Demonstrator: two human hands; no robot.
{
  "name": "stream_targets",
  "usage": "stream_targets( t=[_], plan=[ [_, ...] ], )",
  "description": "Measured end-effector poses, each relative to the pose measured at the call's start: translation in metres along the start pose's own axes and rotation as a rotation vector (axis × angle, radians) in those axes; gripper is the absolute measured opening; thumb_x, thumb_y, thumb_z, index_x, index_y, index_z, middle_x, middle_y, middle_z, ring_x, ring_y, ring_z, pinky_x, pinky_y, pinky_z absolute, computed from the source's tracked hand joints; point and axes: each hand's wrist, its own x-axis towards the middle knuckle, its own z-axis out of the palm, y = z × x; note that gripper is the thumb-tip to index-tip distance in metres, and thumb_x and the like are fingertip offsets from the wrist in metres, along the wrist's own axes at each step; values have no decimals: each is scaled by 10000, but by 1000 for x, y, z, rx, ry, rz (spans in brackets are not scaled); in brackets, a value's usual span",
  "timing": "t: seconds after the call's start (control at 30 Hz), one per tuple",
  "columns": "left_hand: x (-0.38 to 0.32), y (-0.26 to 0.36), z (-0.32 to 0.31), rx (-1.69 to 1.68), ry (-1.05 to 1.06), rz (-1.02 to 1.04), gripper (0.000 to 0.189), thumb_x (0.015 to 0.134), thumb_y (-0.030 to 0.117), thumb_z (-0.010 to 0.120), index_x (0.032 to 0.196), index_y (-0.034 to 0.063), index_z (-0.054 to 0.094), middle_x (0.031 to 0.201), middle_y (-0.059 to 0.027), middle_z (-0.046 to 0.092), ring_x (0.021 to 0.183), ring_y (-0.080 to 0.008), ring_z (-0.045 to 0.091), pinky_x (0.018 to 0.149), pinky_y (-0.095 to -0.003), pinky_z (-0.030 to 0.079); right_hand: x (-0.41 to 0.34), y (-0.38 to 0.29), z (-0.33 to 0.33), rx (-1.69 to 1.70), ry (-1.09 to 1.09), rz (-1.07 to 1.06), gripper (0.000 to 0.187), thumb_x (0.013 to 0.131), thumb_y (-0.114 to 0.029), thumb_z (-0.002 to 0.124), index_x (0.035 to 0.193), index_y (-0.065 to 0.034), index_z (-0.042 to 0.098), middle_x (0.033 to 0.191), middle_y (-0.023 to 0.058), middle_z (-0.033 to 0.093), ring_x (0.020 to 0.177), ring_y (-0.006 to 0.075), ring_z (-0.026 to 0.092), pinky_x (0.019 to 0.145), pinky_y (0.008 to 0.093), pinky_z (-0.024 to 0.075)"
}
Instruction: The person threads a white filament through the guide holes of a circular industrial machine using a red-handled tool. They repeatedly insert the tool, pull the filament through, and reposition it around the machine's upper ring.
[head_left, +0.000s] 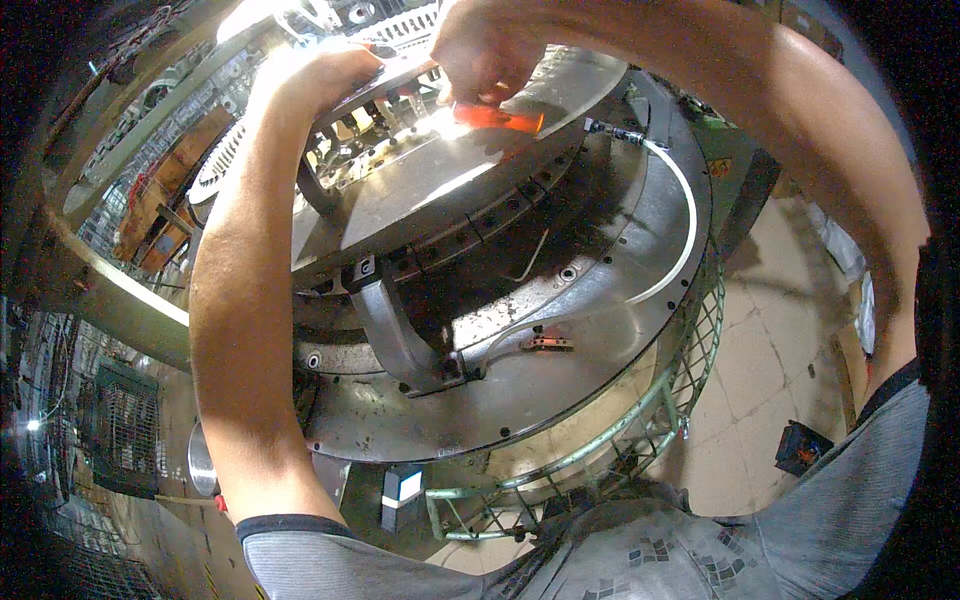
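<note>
My right hand (491, 56) is curled at the top of the view, its fingers against a translucent orange cylindrical tool handle (501, 118). What the handle's left end joins is lost in glare. Beneath the handle lies the broad steel ring (420, 176) of a large circular machine, with a row of small metal parts (364, 124) along its inner side. At the upper left, my left hand (341, 71) rests at the edge of a raised plate (390, 86). Strong light washes out part of that hand, and its fingertips are hidden.
A curved metal bracket (390, 322) rises from the lower steel ring (585, 375). Across that ring arcs a white tube (686, 217) with a metal fitting (615, 131). A small copper-coloured part (551, 343) lies on it. Green lattice guard (555, 491) curves around the near side.
</note>
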Motion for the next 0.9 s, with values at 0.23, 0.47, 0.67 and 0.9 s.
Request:
stream_targets(
  t=[0.23, 0.47, 0.67, 0.9],
  plan=[
    [22, 21, 11, 12, -8, 67, 286, 940, 125, 664, 1196, -3, 649, 974, -120, 759, 757, -171, 724, 677, -316, 607, -48, 29, 74, -468, 692, -170, 232, 831, -174, 771, 943, 16, 700, 794, 122, 699, 642, 196, 680, 540, 332, 527],
    [2, 1, -6, 88, 3, 42, 287, 948, 127, 659, 1201, -7, 643, 978, -126, 757, 767, -172, 726, 682, -319, 611, -10, 63, 96, -508, 866, -518, 334, 781, -271, 868, 862, -7, 679, 682, 57, 611, 539, 185, 621, 475, 351, 500],
    [-5, -9, -13, 411, -5, 360, 313, 922, 154, 708, 1189, -5, 667, 967, -99, 761, 747, -142, 709, 659, -284, 583, -5, 62, 106, -635, 1055, -619, 305, 750, -251, 820, 893, 0, 723, 710, 85, 666, 538, 185, 632, 489, 343, 507],
    [-20, 23, 3, 422, -6, 240, 364, 893, 183, 750, 1203, 4, 686, 963, -73, 768, 737, -125, 701, 640, -261, 555, -7, 73, 107, -600, 1058, -750, 384, 712, -247, 753, 1021, -19, 761, 714, 86, 684, 558, 168, 609, 526, 323, 498]
  ],
)
